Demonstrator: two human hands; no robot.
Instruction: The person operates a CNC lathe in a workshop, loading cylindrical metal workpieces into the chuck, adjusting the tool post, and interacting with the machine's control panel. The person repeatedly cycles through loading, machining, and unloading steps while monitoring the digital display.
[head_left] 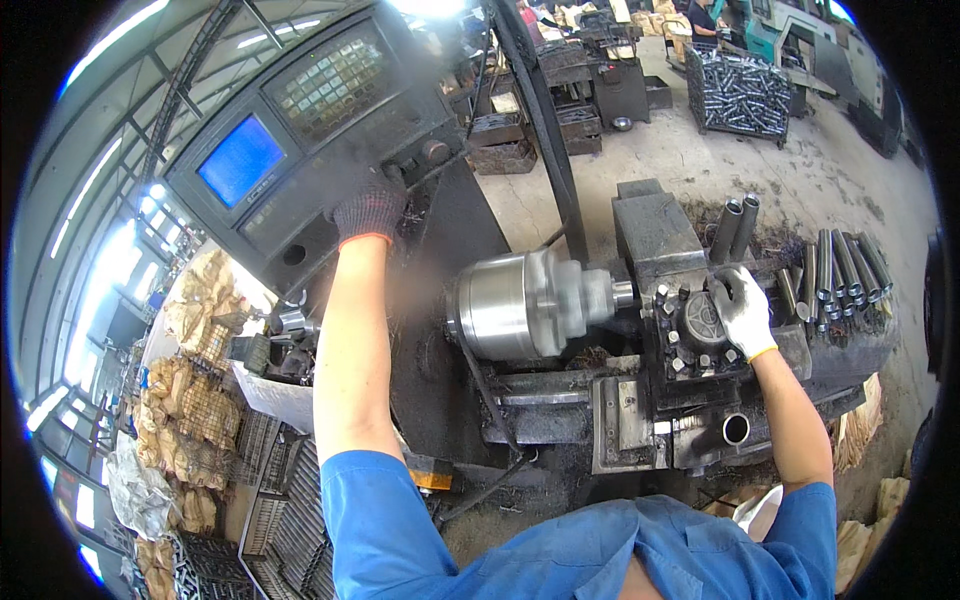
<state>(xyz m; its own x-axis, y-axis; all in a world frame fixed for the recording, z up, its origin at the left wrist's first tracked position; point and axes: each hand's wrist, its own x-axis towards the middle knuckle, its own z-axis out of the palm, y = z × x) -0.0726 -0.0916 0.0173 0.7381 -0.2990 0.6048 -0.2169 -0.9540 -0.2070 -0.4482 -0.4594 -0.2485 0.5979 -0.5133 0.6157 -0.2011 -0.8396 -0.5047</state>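
My left hand (368, 208), in a dark knitted glove with a red cuff, reaches to the lower part of a dark machine control panel (225, 215). Its fingers blend into the dark surface under a blurry smear. My right hand (742, 312) wears a white glove with greyed fingertips and a yellow cuff. It rests on the lathe's square tool post (703, 322), by a round cap, fingers somewhat bent and apart. Between my arms is a shiny metal chuck (498, 305); its right part is blurred as if spinning. A short bright workpiece (623, 294) sticks out toward the tool post.
Two upright metal tubes (735, 230) and a pile of tubes (840, 275) lie beyond my right hand. A blue screen (240, 160) glows on the panel. Racks (290, 510) and paper-wrapped bundles (190, 410) stand at left. A full parts bin (740, 95) sits farther back.
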